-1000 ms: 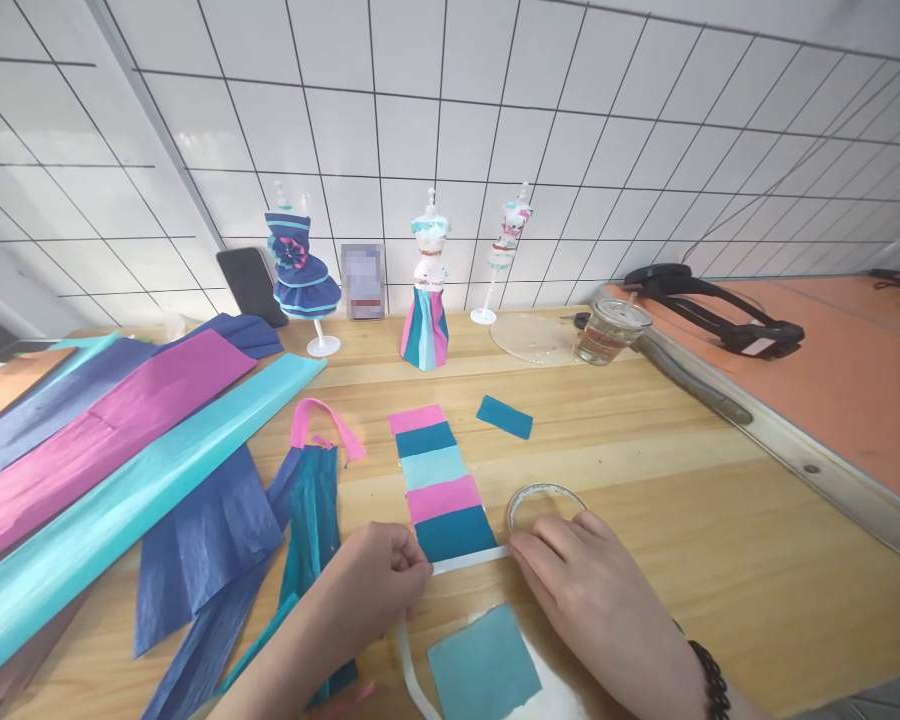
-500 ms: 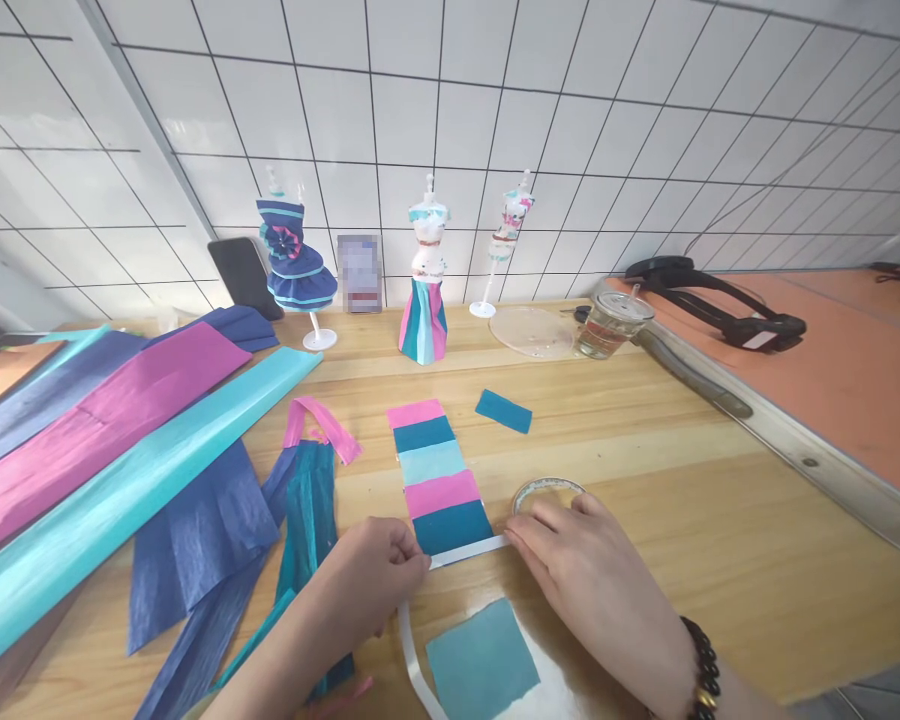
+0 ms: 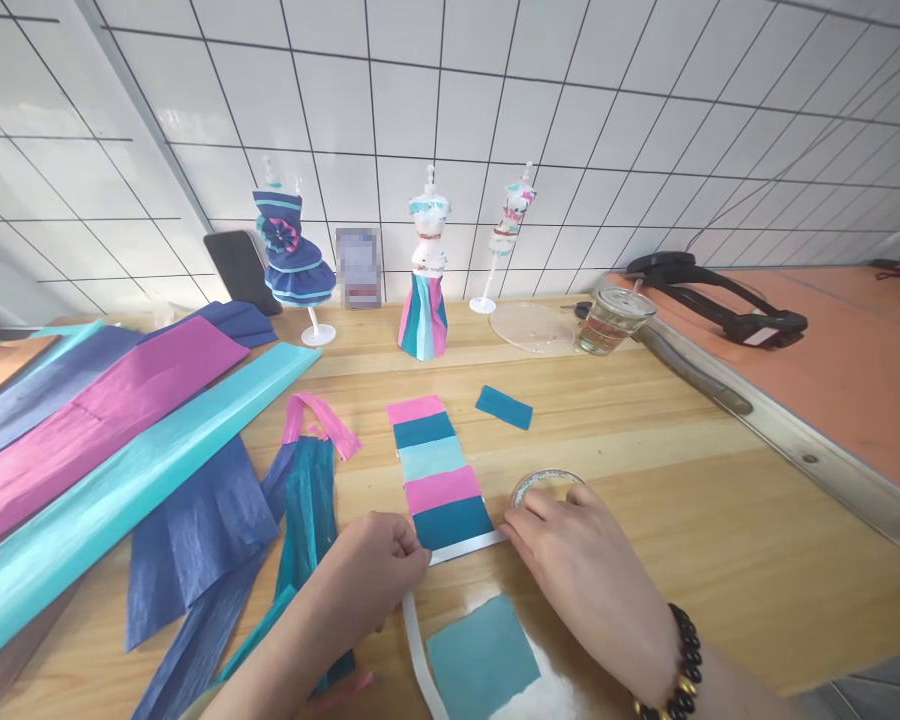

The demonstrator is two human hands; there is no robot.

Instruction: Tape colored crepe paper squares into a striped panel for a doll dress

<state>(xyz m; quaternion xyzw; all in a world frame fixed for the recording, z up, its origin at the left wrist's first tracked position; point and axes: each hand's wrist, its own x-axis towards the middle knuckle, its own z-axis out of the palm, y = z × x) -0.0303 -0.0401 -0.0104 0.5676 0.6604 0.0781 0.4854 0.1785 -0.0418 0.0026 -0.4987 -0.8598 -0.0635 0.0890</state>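
A striped crepe-paper strip (image 3: 442, 480) in pink, dark teal and light blue lies on the table. White tape (image 3: 466, 546) runs along its near edge, then curves from under my left hand toward the bottom of the view. My left hand (image 3: 386, 560) is closed in a pinch on the tape at the strip's near left corner. With fingertips at the near right corner, my right hand (image 3: 574, 560) holds the tape's other end down. Its curled fingers partly cover a round thing with a patterned rim (image 3: 547, 478). A light teal paper square (image 3: 484, 655) lies nearest me.
Crepe-paper sheets (image 3: 105, 430) and strips spread over the left side. A small teal piece (image 3: 504, 407) lies beyond the strip. Three dressed mini mannequins (image 3: 423, 310), phones (image 3: 358, 268) and a cup of liquid (image 3: 611, 318) stand at the back. A black headset (image 3: 720, 300) lies right.
Both hands stay on the tape in nearly the same places. My right wrist has shifted slightly, and the view has tilted a little downward.
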